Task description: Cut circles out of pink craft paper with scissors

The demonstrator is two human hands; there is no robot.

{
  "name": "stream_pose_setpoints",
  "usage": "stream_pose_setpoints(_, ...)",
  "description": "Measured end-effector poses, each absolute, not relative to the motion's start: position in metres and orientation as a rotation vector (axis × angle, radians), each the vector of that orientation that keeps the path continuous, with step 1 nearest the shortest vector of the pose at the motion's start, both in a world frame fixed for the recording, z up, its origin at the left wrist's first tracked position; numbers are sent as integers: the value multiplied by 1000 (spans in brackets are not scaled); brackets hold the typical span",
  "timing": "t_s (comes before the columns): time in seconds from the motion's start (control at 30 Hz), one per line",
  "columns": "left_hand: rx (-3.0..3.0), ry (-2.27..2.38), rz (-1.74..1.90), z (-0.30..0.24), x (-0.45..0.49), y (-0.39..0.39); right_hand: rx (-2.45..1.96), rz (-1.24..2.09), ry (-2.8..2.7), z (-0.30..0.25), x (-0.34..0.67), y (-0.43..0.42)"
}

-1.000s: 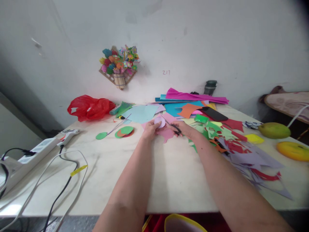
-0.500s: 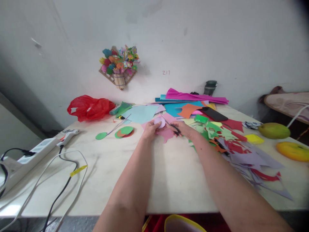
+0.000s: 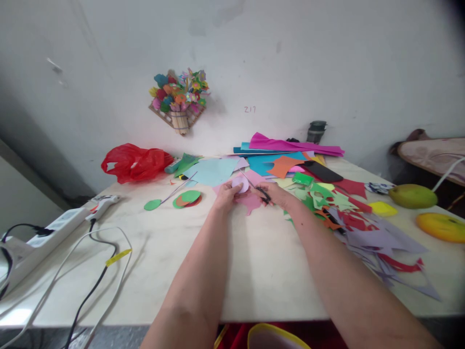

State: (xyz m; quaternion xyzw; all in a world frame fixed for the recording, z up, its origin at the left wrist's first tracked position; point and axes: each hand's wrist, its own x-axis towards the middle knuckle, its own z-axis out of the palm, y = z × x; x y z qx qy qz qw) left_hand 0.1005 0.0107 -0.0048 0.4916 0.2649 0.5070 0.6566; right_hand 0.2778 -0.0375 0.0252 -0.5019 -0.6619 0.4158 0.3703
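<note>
My left hand (image 3: 227, 194) pinches a pale lilac paper circle (image 3: 240, 184) over the middle of the table. Just to its right, my right hand (image 3: 274, 193) is closed on black-handled scissors (image 3: 262, 194), whose blades point up and left towards the circle. Beneath both hands lies pink paper (image 3: 250, 206), partly covered by them. Left of my left hand rests a small pile of green and orange paper circles (image 3: 191, 196). Farther left is a single green paper circle (image 3: 152, 204) with a thin purplish strip running up from it.
Paper scraps (image 3: 363, 232) spread along the right side, with a black phone (image 3: 321, 171) behind them and two mangoes (image 3: 413, 196) at the edge. A red plastic bag (image 3: 134, 162) sits back left. Cables and a power strip (image 3: 60, 224) occupy the left edge.
</note>
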Motion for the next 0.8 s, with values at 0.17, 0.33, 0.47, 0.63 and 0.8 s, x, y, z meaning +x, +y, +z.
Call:
stream_pose_setpoints(0.17, 1113, 598, 1145, -2, 100, 9, -1284, 1109, -1695, 23, 280, -35)
stream_pose_setpoints(0.33, 1116, 577, 1152, -2, 100, 8, -1272, 1143, -1660, 24, 281, -37)
stream_pose_setpoints(0.47, 1111, 560, 1153, -4, 100, 10, -1274, 1132, -1658, 26, 279, -38)
stream_pose_setpoints(0.63, 1109, 563, 1149, -4, 100, 10, -1280, 1131, -1665, 28, 277, -38)
stream_pose_setpoints(0.8, 1099, 588, 1143, -4, 99, 10, -1267, 1144, -1654, 34, 275, -44)
